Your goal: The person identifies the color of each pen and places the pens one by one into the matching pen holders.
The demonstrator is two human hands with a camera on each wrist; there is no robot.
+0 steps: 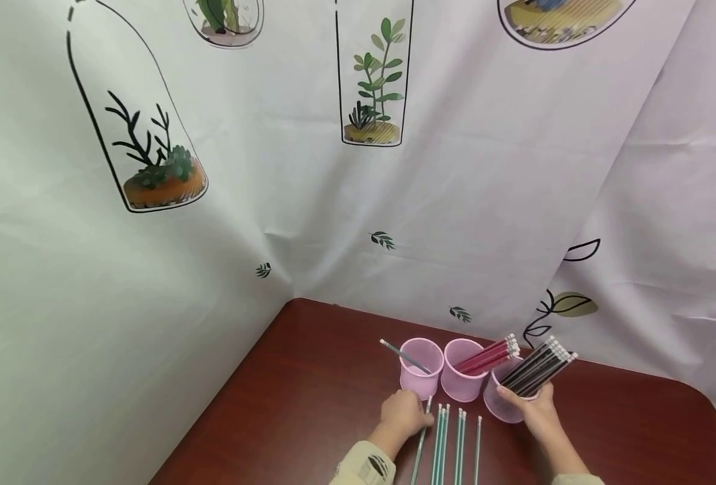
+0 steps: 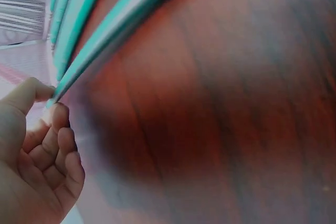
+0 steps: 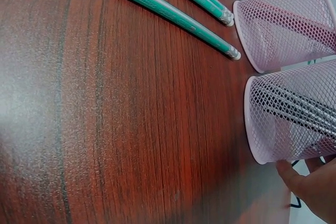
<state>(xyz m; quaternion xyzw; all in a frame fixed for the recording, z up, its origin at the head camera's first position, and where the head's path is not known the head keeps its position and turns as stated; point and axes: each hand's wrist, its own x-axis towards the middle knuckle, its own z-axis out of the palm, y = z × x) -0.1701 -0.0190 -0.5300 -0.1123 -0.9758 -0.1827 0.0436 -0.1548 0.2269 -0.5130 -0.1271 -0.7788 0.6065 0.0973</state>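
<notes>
My left hand (image 1: 403,412) pinches a green pencil (image 1: 419,448) near its eraser end, between thumb and index finger in the left wrist view. That pencil slants low over the dark red table. My right hand (image 1: 539,411) holds the right-hand pink mesh cup (image 1: 503,404) by its side, near the rim. Black pencils (image 1: 536,367) lean in this cup, white erasers up. Just ahead of my left hand stands the left pink cup (image 1: 419,385), with one green pencil (image 1: 405,355) leaning in it. Between them, the middle pink cup (image 1: 462,387) holds red pencils (image 1: 487,357).
Several more green pencils (image 1: 441,444) lie on the table (image 1: 297,391) between my hands, erasers toward the cups. A single green pencil (image 1: 477,448) lies apart at their right. White cloth (image 1: 309,202) printed with plants hangs behind the table and along its left side.
</notes>
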